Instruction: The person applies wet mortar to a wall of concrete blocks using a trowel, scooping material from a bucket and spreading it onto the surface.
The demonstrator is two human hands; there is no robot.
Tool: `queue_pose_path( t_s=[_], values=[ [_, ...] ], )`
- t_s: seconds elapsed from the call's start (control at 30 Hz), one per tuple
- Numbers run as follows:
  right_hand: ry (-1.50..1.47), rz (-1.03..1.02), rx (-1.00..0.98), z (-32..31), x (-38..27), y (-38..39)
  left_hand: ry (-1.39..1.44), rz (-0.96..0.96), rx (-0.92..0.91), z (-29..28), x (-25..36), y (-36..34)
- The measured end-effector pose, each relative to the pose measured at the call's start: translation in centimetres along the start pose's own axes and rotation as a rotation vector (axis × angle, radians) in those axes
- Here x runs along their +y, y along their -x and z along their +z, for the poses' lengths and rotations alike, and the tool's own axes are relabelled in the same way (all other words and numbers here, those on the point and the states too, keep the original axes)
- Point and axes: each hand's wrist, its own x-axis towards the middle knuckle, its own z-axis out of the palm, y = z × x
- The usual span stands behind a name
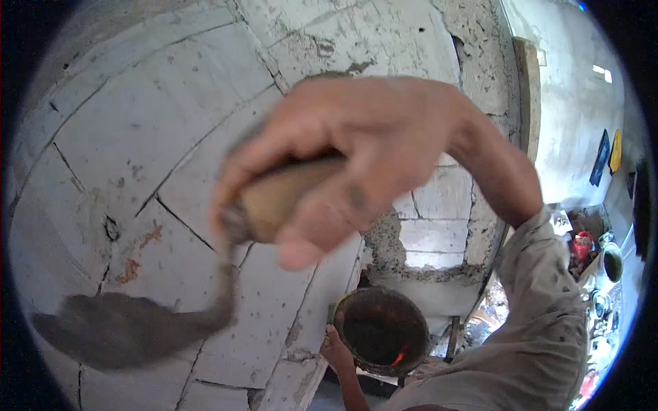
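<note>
My right hand [384, 137] is raised in front of the block wall, its fingers wrapped round the wooden handle [284, 195] of a trowel. The trowel's bent neck leads down to its blade [130, 329], which is covered in grey mortar and blurred by motion. Whether the blade touches the wall cannot be told. Lower down, my left hand [336, 349] grips the rim of a round, dark bucket [382, 329]. The bucket's inside is dark and dirty, with a small orange patch low on one side.
Large pale blocks with dark joints make up the wall [205, 89], and rough mortar smears run along its edges. A wooden post [528, 103] stands at the right. Beyond it, blue and yellow cloths [600, 157] hang on a white wall, above a clutter of containers [610, 264].
</note>
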Motion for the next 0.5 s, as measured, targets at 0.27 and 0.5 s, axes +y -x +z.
queue_pose_path(
  t_s=[0.27, 0.5],
  values=[
    [0.384, 0.795, 0.801, -3.9, 10.5, 11.0, -0.11, -0.1, -0.132, -2.5, 1.2, 2.2],
    [0.493, 1.03, 1.625, 13.5, -6.3, 45.1, -0.491, -0.076, -0.251, 1.5, -2.2, 0.2]
  ],
)
